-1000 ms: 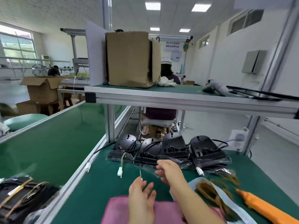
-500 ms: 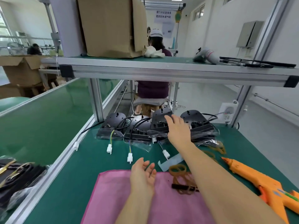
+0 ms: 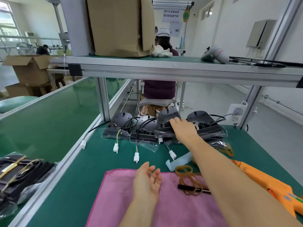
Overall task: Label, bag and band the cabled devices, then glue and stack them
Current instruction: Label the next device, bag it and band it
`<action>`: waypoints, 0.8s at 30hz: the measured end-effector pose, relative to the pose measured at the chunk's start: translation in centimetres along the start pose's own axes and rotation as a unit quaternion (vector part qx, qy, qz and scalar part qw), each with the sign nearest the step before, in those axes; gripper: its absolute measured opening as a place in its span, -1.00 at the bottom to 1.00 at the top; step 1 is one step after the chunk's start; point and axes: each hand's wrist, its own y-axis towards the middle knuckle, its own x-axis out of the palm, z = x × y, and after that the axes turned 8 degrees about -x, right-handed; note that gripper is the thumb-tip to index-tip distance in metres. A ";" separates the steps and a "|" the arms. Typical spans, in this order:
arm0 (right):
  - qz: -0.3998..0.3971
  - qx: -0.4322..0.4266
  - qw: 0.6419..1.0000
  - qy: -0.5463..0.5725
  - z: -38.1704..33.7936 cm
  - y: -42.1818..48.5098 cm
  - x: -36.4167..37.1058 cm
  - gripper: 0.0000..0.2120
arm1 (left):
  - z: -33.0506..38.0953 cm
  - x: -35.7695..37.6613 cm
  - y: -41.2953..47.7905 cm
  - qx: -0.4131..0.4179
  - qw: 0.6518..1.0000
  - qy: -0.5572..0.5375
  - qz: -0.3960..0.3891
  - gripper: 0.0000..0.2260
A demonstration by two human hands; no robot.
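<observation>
Green bench with pink cloth, bagged black devices, rubber bands, orange glue gun.

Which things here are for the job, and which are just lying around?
For the job: black cabled devices in clear bags, tan rubber bands, orange glue gun, pale blue paper strip.
Just lying about: big brown cardboard box, white crumpled cloth, grey handheld tool on the upper shelf.

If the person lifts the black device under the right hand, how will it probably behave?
The black device looks like rigid moulded plastic, so it should keep its shape. Its clear bag may be slippery in the right hand. Its loose cable with the white connector will probably dangle and drag.
</observation>
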 end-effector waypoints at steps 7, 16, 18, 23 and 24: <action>0.031 -0.017 0.998 0.061 1.3 -0.2 -4.1 -0.48 | 1.2 0.4 0.0 -0.001 1.000 0.020 -0.024 -0.93; 0.137 -0.027 0.982 0.125 -5.0 -9.3 -10.0 -0.43 | 7.2 1.5 -3.6 0.121 0.966 0.206 -0.099 -0.54; 0.146 -0.036 0.978 0.145 -6.9 -11.9 -10.2 -0.48 | 7.6 0.6 -5.2 0.144 0.953 0.240 -0.113 -0.52; 0.159 -0.050 0.975 0.150 -10.5 -17.8 -9.6 -0.46 | 6.1 -3.2 -7.4 0.166 0.922 0.330 -0.114 -0.47; 0.164 -0.051 0.973 0.152 -10.9 -18.8 -9.4 -0.42 | 5.6 -4.1 -7.5 0.166 0.923 0.332 -0.104 -0.51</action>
